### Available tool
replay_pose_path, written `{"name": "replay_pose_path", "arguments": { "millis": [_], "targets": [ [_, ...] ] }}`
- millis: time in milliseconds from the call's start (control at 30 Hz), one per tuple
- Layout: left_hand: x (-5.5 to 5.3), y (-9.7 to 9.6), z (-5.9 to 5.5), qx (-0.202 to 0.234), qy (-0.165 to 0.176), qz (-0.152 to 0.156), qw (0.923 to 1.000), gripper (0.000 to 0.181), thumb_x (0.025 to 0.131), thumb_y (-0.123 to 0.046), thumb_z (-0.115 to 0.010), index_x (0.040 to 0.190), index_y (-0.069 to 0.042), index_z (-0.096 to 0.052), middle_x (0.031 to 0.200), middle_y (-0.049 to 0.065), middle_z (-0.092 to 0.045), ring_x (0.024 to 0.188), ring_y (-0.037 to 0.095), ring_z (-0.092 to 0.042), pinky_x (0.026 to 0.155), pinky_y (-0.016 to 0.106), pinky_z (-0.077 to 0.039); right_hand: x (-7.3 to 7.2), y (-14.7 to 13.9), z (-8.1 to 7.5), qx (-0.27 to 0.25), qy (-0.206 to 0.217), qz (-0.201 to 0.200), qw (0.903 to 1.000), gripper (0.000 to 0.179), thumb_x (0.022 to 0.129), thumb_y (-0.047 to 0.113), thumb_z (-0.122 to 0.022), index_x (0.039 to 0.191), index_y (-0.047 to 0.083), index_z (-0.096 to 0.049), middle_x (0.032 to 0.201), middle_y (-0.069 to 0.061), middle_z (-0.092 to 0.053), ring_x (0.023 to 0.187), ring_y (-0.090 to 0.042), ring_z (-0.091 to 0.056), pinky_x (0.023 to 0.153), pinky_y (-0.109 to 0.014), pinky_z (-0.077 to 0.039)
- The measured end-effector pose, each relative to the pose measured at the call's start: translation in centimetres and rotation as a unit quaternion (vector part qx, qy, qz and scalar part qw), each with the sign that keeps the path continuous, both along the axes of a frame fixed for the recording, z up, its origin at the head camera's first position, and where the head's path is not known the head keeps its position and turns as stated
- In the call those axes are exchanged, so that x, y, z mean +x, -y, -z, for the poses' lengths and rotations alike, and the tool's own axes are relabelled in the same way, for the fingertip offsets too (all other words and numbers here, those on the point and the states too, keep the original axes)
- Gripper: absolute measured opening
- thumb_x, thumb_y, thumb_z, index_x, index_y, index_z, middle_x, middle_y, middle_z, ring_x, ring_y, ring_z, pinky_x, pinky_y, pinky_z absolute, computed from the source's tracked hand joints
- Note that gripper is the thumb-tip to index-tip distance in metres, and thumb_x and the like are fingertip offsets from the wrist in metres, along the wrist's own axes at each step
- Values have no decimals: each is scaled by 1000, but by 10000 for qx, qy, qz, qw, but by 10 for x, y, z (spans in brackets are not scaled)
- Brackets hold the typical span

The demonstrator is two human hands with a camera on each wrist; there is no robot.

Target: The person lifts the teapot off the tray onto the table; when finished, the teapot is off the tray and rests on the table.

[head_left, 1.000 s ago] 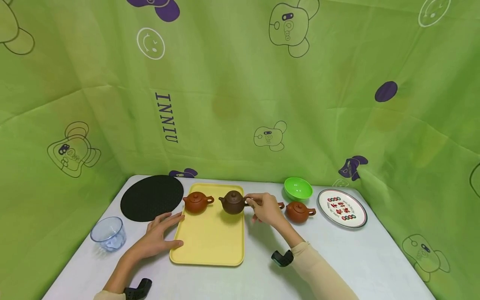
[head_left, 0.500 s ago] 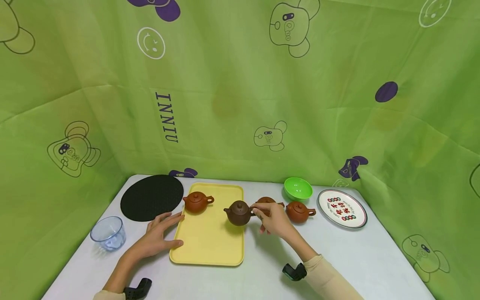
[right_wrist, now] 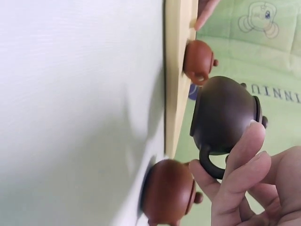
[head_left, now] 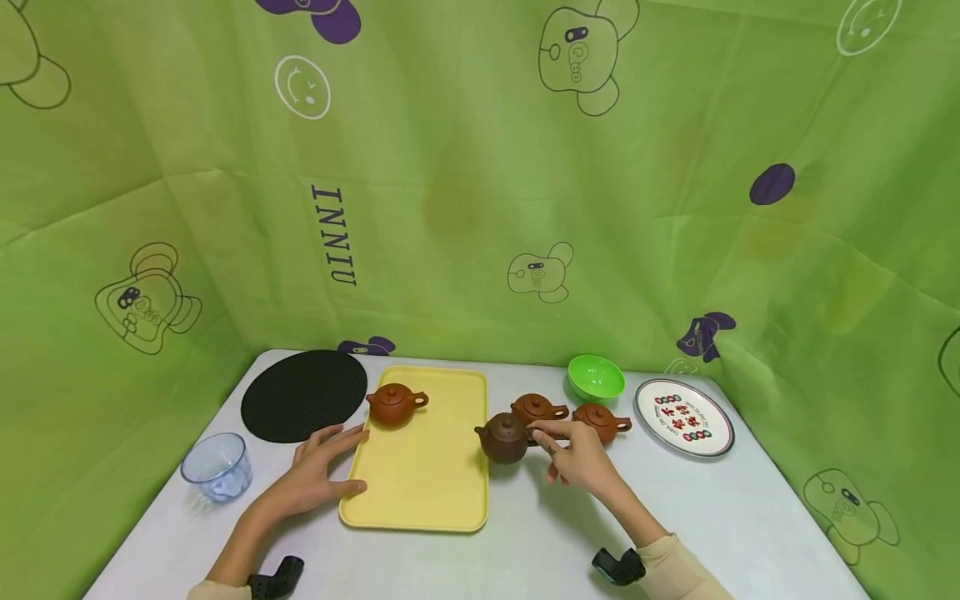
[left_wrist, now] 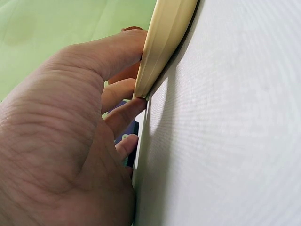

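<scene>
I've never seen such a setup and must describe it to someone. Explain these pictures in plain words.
There is no robot, just a person's two bare hands. The wide view comes from a camera on the head; the two close-ups from one on each wrist. The left hand touches the edge of a yellow tray, which bears a reddish teapot. The right hand holds a dark brown teapot by its handle, raised above the white table. Also on the table are two more reddish teapots, a green bowl, a patterned plate, a black mat and a clear bluish bowl.
</scene>
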State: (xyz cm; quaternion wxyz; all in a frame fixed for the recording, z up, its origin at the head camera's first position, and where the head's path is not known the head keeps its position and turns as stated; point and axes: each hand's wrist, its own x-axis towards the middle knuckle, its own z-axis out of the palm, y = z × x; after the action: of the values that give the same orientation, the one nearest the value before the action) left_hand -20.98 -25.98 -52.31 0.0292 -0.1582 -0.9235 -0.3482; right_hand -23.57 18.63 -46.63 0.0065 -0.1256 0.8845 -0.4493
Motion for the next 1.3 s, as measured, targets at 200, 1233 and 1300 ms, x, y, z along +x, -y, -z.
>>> {"name": "replay_pose_path", "arguments": {
  "millis": [200,1233,1300],
  "targets": [
    [-1,1,1,-6,-31,8,10000,79,81,-37,-89,150,-11,-60,160,15,-55,149,49,-31,110,74,-21,7,-15,6,-4,109,161,9998,30,103,20,-69,131,11,-76,64,-12,-74,37,-17,-61,38,-26,-41],
    [0,0,0,61,63,6,10000,79,82,-38,-89,151,-14,-59,160,14,-54,151,48,-29,111,77,-18,13,-46,24,104,420,438,9981,29,104,14,-66,131,7,-74,60,-8,-70,38,-11,-58,39,-27,-44],
    [0,0,0,65,83,7,9999,79,82,-38,-89,151,-14,-59,161,14,-54,151,48,-28,111,76,-18,14,-47,25,58,442,459,9980,30,104,14,-67,132,6,-74,65,-10,-73,38,-10,-59,39,-27,-45]
  ]
}}
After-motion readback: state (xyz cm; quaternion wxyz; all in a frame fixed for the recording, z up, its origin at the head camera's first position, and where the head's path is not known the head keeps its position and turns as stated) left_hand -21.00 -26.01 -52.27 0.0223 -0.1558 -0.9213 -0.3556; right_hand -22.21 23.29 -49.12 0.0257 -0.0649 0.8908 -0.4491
